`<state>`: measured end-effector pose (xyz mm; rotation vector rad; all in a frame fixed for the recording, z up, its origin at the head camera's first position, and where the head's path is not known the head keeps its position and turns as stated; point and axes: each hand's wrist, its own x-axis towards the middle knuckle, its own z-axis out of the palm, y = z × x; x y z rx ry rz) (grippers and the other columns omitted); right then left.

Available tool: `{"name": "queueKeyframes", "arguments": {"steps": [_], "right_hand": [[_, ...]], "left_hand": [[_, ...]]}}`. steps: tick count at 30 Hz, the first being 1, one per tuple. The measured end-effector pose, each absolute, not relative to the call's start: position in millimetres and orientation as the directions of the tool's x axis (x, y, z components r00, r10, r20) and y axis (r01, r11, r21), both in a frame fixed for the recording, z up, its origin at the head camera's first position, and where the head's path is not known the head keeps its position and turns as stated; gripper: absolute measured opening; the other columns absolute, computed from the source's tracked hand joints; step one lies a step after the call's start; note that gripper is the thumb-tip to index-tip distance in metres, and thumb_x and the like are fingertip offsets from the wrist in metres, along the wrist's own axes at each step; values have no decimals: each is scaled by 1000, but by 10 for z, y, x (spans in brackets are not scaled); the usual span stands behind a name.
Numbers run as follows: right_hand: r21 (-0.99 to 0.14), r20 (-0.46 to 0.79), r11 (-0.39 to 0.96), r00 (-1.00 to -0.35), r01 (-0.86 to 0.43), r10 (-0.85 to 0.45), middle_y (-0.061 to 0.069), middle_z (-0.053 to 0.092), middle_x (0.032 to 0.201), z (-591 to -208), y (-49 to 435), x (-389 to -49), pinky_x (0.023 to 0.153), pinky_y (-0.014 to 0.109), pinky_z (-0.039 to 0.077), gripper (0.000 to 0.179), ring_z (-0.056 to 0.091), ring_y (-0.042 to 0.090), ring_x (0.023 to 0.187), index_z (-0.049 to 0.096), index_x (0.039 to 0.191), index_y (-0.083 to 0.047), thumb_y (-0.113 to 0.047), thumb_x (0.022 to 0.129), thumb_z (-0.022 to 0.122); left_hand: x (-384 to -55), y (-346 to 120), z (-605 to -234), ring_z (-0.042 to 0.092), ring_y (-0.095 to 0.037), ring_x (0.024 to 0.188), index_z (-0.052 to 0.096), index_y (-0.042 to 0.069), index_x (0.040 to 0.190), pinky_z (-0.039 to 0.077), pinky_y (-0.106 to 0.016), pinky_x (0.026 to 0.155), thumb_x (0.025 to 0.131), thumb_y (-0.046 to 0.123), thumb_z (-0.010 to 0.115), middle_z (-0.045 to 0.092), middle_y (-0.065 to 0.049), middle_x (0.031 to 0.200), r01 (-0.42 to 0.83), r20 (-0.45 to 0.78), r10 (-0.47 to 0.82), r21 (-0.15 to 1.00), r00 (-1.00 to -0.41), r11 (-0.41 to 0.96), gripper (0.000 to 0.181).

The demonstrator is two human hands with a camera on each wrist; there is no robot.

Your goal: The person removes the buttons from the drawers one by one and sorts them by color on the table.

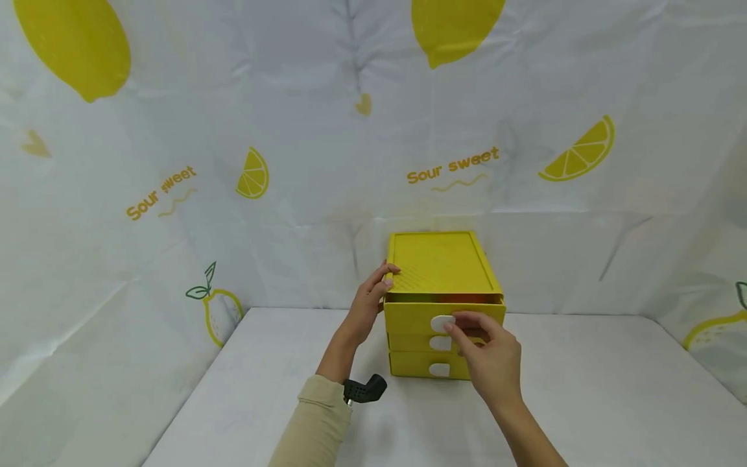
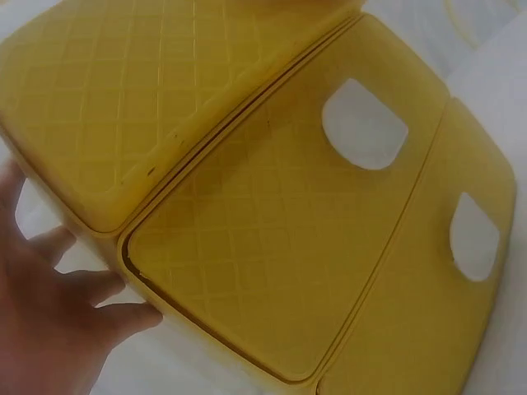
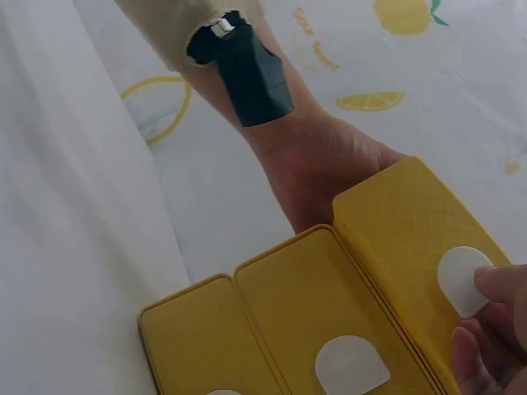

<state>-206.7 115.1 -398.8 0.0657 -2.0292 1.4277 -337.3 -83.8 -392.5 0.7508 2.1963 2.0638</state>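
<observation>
A yellow three-drawer box stands on the table, its white half-round tabs facing me. The top drawer is pulled partly out, and bits of green and red show in the gap above its front. My right hand pinches the white tab of that drawer between thumb and fingers. Against the box's left side, my left hand rests with fingers spread, some at the top edge. In the left wrist view its fingertips touch the side wall. The middle drawer and bottom drawer are closed.
A white cloth covers the table. Behind the box hangs a white backdrop printed with lemons and lettering. A black wrist device sits on the left forearm, by the beige sleeve.
</observation>
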Motion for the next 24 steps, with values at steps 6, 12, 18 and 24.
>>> {"name": "queueKeyframes", "arguments": {"steps": [6,12,18,24], "right_hand": [[-783,606,418,-717,-460,345,6,77,91,-4049,1122,-2007,62,12,55,17,66,-2,71,78,97,-10,-5,82,83],[-783,611,402,-711,-475,348,6,78,89,-4032,1131,-1954,63,11,54,17,66,-2,69,79,95,-11,-3,80,84],[-814,563,385,-754,-435,338,7,78,90,-4003,1150,-1882,65,11,55,16,68,-1,71,79,95,-11,-4,81,83],[-818,534,432,-783,-381,320,4,79,92,-3993,1181,-1781,67,12,56,15,68,-2,73,78,94,-9,-1,82,82]], "left_hand": [[-3385,-843,-3939,21,-30,157,52,16,136,34,-64,118,104,36,41,17,-1,171,314,295,368,949,-882,-9,39],[-3367,-837,-3922,21,-31,157,51,13,137,33,-65,118,105,35,40,17,-2,171,310,297,369,950,-881,-25,40],[-3355,-834,-3907,17,-34,158,51,13,137,28,-70,117,105,36,40,17,-2,171,307,292,352,952,-889,-16,41],[-3342,-817,-3915,13,-33,159,50,13,137,24,-72,118,105,35,39,15,-3,171,310,293,355,951,-887,-11,41]]}}
